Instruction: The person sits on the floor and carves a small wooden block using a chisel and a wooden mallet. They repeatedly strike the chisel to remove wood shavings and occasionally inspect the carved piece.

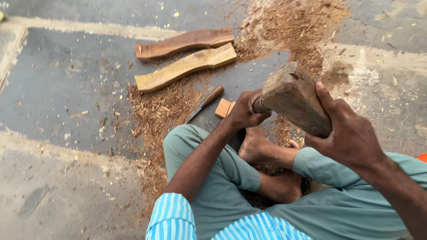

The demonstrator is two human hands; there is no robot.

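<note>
Seated on the concrete floor, a person's right hand grasps a worn, brown wooden block slanting up-left toward the clenched left hand, closed around something unclear at the block's near end.

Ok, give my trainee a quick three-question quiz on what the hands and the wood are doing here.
1. True or false: the right hand grips the wooden block.
2. How many curved planks lie on the floor?
3. The left hand is: A) closed around something at the block's end, B) flat on the floor, C) on the knife.

Key: 1 true; 2 two; 3 A.
</note>
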